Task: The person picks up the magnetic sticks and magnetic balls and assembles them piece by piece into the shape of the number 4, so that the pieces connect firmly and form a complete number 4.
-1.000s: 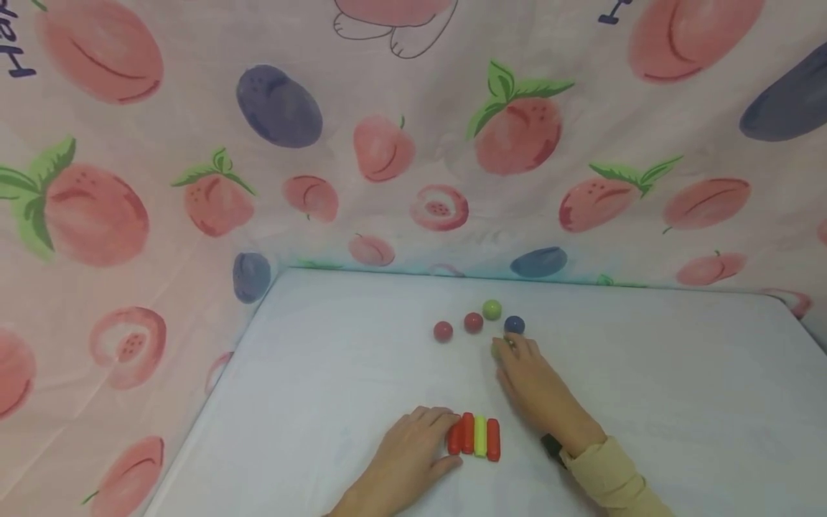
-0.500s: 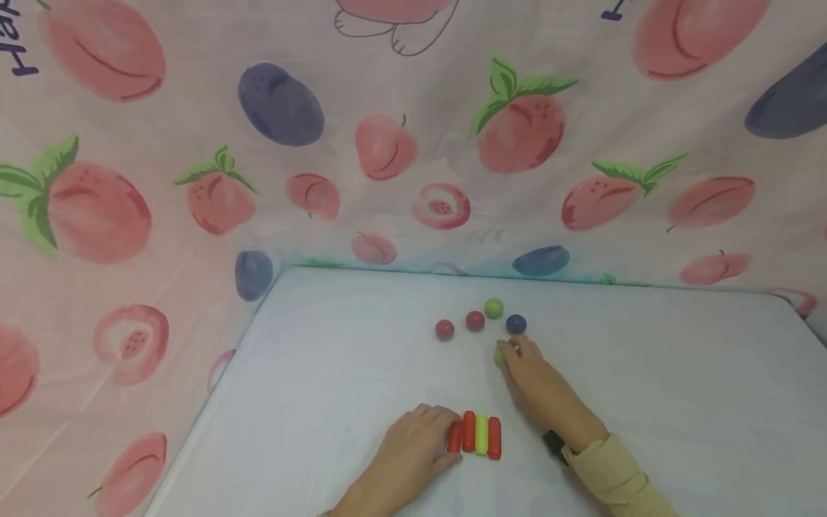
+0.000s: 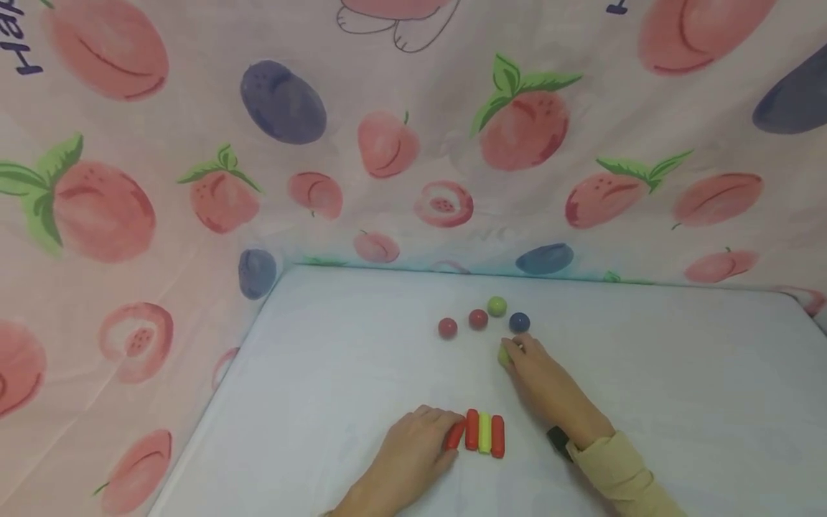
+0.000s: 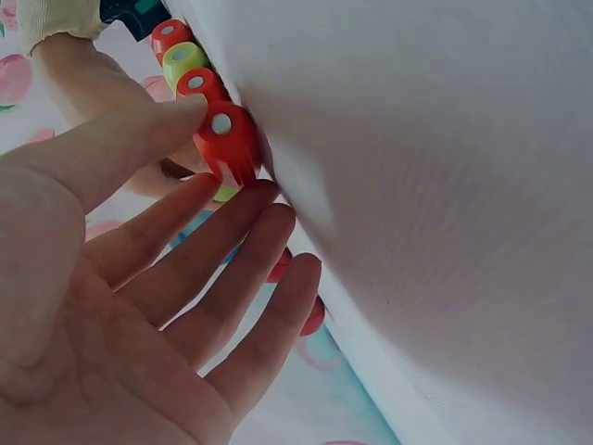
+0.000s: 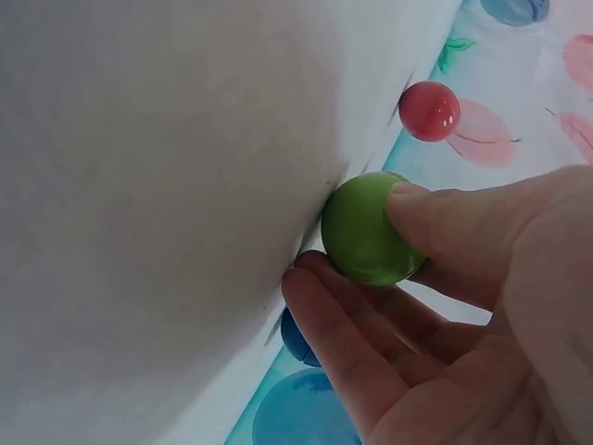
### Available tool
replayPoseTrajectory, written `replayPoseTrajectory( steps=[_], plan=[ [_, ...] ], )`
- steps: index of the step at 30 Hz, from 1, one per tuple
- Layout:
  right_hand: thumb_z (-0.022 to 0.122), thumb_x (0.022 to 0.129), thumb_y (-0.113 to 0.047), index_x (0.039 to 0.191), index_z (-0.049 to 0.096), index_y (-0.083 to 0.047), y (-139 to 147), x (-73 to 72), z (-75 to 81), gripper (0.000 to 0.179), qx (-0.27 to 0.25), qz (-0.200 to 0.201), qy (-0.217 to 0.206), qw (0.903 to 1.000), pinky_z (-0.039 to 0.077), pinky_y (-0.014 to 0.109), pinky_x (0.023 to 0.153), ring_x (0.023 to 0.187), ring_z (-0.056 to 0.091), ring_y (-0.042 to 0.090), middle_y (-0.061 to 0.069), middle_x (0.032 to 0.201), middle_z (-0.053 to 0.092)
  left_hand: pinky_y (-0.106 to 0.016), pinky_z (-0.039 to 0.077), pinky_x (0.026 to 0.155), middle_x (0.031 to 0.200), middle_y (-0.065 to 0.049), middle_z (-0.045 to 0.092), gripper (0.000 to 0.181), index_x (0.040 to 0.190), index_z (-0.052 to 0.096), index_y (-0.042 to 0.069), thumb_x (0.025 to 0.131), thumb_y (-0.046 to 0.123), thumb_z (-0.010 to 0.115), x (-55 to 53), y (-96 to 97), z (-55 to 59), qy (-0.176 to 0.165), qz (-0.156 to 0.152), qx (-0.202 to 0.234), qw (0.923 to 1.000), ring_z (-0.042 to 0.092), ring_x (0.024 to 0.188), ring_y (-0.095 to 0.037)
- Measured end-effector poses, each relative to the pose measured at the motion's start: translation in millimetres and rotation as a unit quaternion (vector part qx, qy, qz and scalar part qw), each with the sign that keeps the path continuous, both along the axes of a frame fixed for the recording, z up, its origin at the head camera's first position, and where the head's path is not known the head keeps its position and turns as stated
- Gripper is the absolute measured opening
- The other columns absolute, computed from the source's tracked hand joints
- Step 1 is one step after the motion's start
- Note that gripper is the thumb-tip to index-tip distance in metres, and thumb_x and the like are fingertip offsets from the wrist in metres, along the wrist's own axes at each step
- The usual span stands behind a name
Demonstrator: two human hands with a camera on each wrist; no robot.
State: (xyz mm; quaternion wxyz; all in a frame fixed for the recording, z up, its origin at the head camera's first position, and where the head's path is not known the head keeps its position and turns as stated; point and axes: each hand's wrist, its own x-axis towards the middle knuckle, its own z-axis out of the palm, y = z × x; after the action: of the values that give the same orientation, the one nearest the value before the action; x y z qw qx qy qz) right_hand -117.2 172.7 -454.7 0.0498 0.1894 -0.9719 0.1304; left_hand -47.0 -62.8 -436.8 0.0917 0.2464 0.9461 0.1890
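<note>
My left grip (image 3: pixel 410 445) pinches the red piece (image 3: pixel 455 436) between thumb and fingertips on the near part of the table (image 3: pixel 323 366). From the head view its far end is covered by my fingers; the left wrist view shows mainly its end face with a pale dot, the length foreshortened. It leans, just beside a row of three pieces: inner red stick (image 3: pixel 472 429), yellow stick (image 3: pixel 484 433) and outer red stick (image 3: pixel 497 436).

My right grip (image 5: pixel 445 324) pinches the green ball (image 5: pixel 366 227) farther out on the table. Head view: mostly concealed by my fingers. Right wrist view: largely exposed, thumb over one side; whether it touches the table I cannot tell.

Just beyond my right fingers sits the blue ball (image 3: pixel 520 322), part-hidden by them in the right wrist view. The far green ball (image 3: pixel 497 306) and two red balls (image 3: pixel 478 319) stand near it. A dark object (image 3: pixel 559 442) at my right wrist is partly obscured. The printed cloth (image 3: pixel 413 143) behind is cut off, lettering included.
</note>
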Motion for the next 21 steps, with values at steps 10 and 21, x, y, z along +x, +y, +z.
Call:
replayPoseTrajectory(
  steps=[10,21],
  plan=[
    [0.072,0.091,-0.011,0.132,0.056,0.004,2.2,-2.7,-0.3,0.047,0.007,0.001,-0.001,1.0,0.054,0.044,0.094,0.109,0.062,0.03,0.019,0.118,0.057,-0.022,0.055,0.075,0.093,0.006,0.069,0.035,0.116,0.07,0.015,0.084,0.021,0.08,1.7,1.2,2.2,0.018,0.024,0.008,0.9995,0.055,0.078,-0.007],
    [0.074,0.089,-0.012,0.129,0.059,0.002,2.0,-1.5,3.2,0.045,0.003,-0.004,-0.008,1.0,0.053,0.044,0.095,0.11,0.063,0.03,0.017,0.117,0.059,-0.025,0.056,0.075,0.09,0.007,0.068,0.029,0.111,0.071,0.017,0.084,0.015,0.079,-1.3,1.0,5.0,0.0,0.045,0.0,0.999,0.054,0.074,-0.006]
  ],
)
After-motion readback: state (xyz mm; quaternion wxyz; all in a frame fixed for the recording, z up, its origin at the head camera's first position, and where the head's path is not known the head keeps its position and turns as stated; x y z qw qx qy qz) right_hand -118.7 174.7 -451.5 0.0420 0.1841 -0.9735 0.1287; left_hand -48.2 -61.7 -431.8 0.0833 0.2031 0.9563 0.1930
